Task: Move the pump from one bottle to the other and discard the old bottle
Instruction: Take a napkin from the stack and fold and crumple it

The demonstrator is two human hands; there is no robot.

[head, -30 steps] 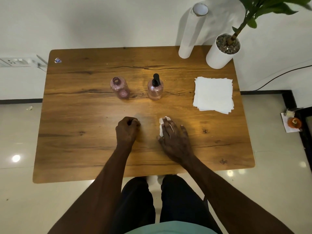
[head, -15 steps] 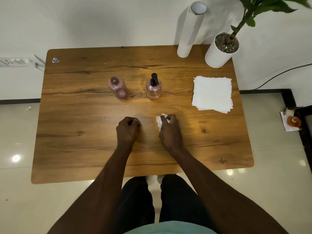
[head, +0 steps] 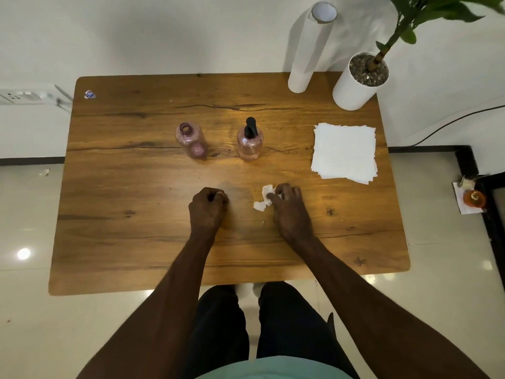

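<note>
Two clear pink bottles stand upright on the wooden table [head: 109, 214]. The left bottle [head: 192, 142] has an open neck with no cap. The right bottle [head: 249, 143] carries the black pump [head: 250, 127]. Nearer to me, my left hand [head: 209, 209] rests on the table as a closed fist with nothing visible in it. To its right, my right hand [head: 289, 207] pinches a crumpled white tissue [head: 263, 199] with its fingertips; part of the tissue lies on the wood. Both hands are well short of the bottles.
A stack of white napkins [head: 344, 153] lies at the right of the table. A white paper roll [head: 310, 47] and a white potted plant [head: 358, 82] stand at the back right corner. A small sticker [head: 89, 94] marks the back left corner.
My right hand went from flat over the tissue to curled, and now pinches it with the fingertips, with more tissue showing. My left fist has stayed in place.
</note>
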